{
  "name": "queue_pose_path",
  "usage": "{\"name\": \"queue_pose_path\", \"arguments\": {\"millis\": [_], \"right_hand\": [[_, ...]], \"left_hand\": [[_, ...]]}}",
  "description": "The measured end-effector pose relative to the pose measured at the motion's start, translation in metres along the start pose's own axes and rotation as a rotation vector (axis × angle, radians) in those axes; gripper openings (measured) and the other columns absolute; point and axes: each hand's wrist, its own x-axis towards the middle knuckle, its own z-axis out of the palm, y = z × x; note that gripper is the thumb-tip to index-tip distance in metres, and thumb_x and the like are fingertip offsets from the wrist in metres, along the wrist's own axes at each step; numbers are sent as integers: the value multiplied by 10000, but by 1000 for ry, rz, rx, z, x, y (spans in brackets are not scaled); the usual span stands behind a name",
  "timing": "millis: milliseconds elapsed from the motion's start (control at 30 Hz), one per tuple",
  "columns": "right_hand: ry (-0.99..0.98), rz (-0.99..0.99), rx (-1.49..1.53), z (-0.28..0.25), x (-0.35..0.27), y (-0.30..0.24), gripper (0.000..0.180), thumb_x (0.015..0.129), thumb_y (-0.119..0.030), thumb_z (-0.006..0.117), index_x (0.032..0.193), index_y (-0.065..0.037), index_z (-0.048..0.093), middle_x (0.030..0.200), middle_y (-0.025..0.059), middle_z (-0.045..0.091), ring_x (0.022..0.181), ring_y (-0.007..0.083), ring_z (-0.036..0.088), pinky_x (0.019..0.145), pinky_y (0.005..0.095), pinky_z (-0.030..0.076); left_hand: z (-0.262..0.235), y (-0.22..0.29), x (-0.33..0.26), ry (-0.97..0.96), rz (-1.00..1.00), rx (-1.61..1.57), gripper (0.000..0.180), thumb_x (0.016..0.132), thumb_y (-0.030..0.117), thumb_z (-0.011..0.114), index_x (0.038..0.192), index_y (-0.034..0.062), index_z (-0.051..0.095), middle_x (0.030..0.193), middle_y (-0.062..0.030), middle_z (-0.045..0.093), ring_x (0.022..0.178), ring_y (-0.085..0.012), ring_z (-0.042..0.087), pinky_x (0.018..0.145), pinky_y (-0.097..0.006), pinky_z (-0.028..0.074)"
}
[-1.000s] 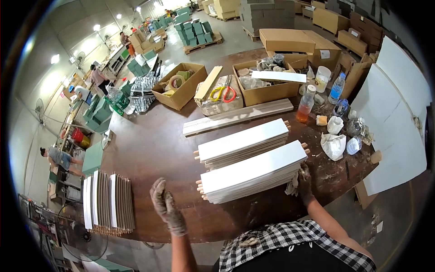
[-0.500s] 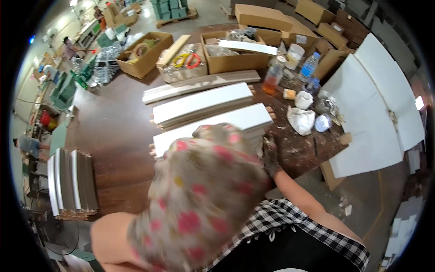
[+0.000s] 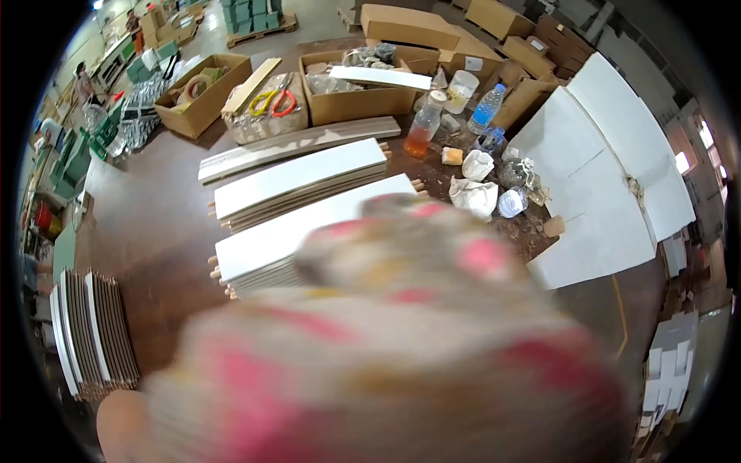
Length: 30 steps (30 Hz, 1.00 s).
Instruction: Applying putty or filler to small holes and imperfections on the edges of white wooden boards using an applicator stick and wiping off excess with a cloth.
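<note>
My left arm [image 3: 386, 339], in a beige sleeve with pink flowers, is raised very close and smeared by motion. It covers the lower middle, and I cannot make out the hand or its fingers. My right hand is out of sight. Beyond the sleeve lies a stack of white-topped strips [image 3: 309, 224] with wooden dowel ends sticking out, its near right part covered. Behind that stack is a second white-topped stack [image 3: 301, 176]. A longer grey-brown strip [image 3: 301, 147] lies farther back.
More strips stand on edge in a bundle [image 3: 93, 336] at the table's left. Along the back are open cardboard boxes [image 3: 359, 106] and scissors with yellow and red handles [image 3: 274, 103]. Bottles [image 3: 424, 127] and crumpled white wads [image 3: 472, 197] sit right, beside large white panels [image 3: 594, 177].
My left arm has come up closer and spread across the lower view. My right hand, seen before beside the near stack, no longer shows. The whole view has shifted, with the table things farther left.
</note>
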Motion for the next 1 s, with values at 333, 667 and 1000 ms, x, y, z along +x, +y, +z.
{"name": "queue_pose_path", "arguments": {"millis": [333, 667, 1000], "right_hand": [[94, -44, 10, -8, -16, -12, 505, 907, -253, 579, 1333, -28, 427, 1247, 93, 513, 1128, 196, 514, 1010, 331, 402], [188, -394, -467, 8, 33, -233, 322, 825, -91, 633, 1143, -73, 579, 1138, 99, 614, 1023, 199, 609, 877, 327, 528], [-123, -853, -1111, 65, 61, -183, 194, 819, -115, 640, 1010, -136, 608, 876, 61, 646, 770, 174, 610, 610, 293, 506]], "left_hand": [[137, -81, 35, 81, 475, -191, 734, 829, 417, 633, 1420, 76, 362, 1385, -125, 442, 1296, -326, 383, 1093, -465, 275], [200, -101, 47, 68, 351, -248, 722, 714, 356, 751, 1292, 29, 467, 1178, -154, 583, 1119, -350, 521, 1016, -486, 344], [194, -90, 47, 13, 306, -347, 801, 629, 179, 802, 1343, 83, 450, 1209, -118, 568, 1137, -302, 516, 1000, -457, 346]]}}
